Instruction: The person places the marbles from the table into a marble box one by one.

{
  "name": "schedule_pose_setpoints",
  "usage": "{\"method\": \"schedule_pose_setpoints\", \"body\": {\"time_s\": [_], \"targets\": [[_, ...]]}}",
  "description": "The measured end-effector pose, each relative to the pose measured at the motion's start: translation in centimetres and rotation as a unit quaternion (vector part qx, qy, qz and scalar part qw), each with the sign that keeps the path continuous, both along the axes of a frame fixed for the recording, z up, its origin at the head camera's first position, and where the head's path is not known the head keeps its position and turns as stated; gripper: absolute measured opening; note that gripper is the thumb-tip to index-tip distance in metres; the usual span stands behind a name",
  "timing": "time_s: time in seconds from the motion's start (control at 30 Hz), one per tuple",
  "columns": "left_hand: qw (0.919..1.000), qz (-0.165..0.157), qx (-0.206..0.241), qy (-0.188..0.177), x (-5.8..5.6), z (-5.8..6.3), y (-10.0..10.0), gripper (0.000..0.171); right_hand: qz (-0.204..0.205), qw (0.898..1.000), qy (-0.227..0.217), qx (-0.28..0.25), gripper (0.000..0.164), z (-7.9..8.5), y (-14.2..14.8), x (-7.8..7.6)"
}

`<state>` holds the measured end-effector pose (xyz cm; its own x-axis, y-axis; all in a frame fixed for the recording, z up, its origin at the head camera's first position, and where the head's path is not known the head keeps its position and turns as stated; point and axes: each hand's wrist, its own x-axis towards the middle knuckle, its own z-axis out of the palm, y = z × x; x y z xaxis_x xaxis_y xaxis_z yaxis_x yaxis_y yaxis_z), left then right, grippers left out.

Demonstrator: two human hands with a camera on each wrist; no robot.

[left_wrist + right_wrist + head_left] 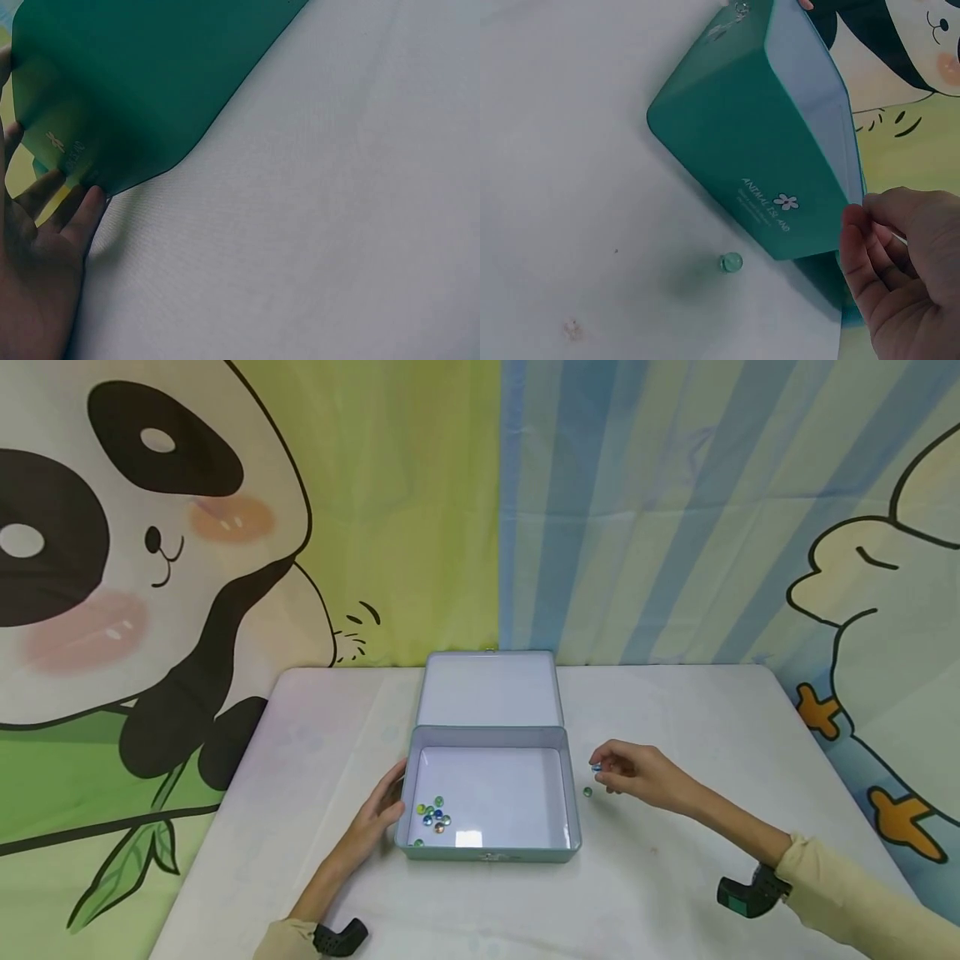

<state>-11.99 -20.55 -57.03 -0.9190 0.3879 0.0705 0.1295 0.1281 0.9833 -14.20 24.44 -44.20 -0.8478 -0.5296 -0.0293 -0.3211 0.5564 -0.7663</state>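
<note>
An open green tin box [491, 855] with a pale inside stands on the table, its hinged lid [491, 689] tipped back. Several glass marbles [438, 814] lie in its left part. My left hand [378, 810] rests against the box's left wall; in the left wrist view, its extended fingers [79, 214] touch the green side. To the right of the box, my right hand [633, 772] pinches a bluish marble [596, 767] between thumb and fingertips, above the table. A single green marble [587, 792] sits on the tabletop below that hand, apart from the box; the right wrist view also shows this green marble [731, 262].
White cloth covers the table [675, 860]. Behind it hangs a printed curtain with a panda [255, 610] and blue stripes. A black wrist device [753, 893] is worn on the right arm, and another black wrist device [341, 937] on the left.
</note>
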Motion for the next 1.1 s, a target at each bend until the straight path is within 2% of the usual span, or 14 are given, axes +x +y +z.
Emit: {"method": "schedule_pose_setpoints", "body": {"time_s": [0.3,0.57,0.77,0.97,1.1], "targets": [[1.0,0.0,0.002,0.003,0.1,-0.1,0.0,0.063,0.037,0.999,-0.005,-0.009,0.019,0.6,-3.3,-1.1],[1.0,-0.001,0.007,0.001,0.1,0.0,0.1,0.063,0.111,0.994,0.003,0.023,0.015,0.6,-7.8,-3.4],[0.9999,-0.008,0.008,0.002,0.1,0.2,0.1,0.063,0.165,0.981,0.002,0.103,0.013,0.3,-11.7,-5.0],[0.9998,-0.006,0.02,0.004,0.0,0.2,0.1,0.064,0.206,0.969,-0.01,0.134,0.015,-0.2,-15.6,-6.3],[0.9998,-0.004,0.017,0.006,0.0,0.2,0.0,0.064,0.235,0.959,0.016,0.157,0.014,-0.9,-17.9,-7.4]]}}
